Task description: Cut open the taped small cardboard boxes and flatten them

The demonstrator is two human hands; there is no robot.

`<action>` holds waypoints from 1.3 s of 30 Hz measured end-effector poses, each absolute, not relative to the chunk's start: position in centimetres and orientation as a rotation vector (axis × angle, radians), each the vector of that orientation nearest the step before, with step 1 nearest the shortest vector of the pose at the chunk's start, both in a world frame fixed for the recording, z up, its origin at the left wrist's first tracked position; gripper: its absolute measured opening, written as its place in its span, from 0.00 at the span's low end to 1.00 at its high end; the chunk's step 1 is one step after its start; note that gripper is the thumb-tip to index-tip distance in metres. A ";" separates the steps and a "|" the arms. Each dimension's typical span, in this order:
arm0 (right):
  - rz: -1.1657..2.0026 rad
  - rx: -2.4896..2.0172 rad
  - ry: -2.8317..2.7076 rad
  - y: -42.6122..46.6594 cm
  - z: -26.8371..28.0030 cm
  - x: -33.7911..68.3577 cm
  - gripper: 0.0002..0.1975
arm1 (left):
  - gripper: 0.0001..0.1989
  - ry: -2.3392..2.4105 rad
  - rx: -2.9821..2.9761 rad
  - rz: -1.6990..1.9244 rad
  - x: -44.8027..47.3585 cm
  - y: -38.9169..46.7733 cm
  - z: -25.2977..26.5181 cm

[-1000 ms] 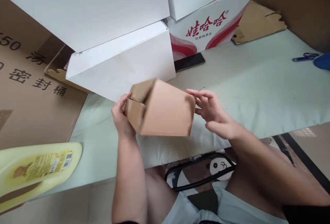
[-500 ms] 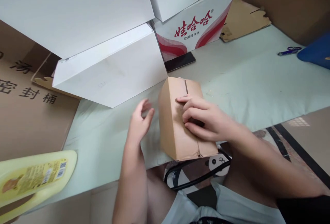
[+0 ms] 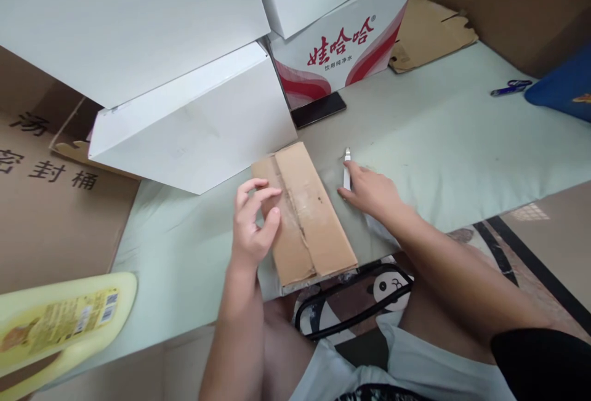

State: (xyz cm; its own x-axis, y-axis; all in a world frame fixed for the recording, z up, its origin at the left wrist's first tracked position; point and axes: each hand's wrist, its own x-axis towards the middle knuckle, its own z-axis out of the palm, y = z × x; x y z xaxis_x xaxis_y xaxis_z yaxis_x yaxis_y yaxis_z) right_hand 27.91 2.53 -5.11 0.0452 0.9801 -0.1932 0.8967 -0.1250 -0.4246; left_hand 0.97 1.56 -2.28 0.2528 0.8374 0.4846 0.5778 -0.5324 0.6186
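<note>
A brown cardboard box (image 3: 318, 210) lies in front of me on the cloth-covered table, with a seam running lengthwise along its top. My left hand (image 3: 253, 222) is at the box's left side, its fingers apart and curved over the edge; a fingertip is at or just above the top face. To the right of the box, my right hand (image 3: 372, 191) has thumb and index finger on a slim white utility knife (image 3: 347, 173) with a metal tip. Part of its handle is hidden by the fingers. Clear plastic (image 3: 381, 228) shows under my right wrist.
White cartons (image 3: 194, 117) are stacked behind the box. A black phone (image 3: 321, 109) lies by the red-and-white carton (image 3: 341, 62). Purple scissors (image 3: 511, 88) and a blue object (image 3: 566, 87) are at right, a yellow bottle (image 3: 69, 315) at lower left.
The box has turned from standing on its side to lying flat. My right hand has left it and moved right to the knife. My left hand has come over the box's edge.
</note>
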 end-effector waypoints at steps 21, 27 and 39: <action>0.531 -1.196 -1.914 -4.0 4.5 27.6 0.05 | 0.14 1.700 2.195 1.079 8.7 -2.6 -1.5; 0.331 -1.171 -2.011 -3.8 3.7 27.3 0.07 | 0.14 1.716 2.185 1.061 8.6 -2.6 -1.6; 0.308 -1.140 -2.067 -4.1 4.2 27.0 0.11 | 0.12 1.723 2.153 1.091 8.5 -2.5 -1.4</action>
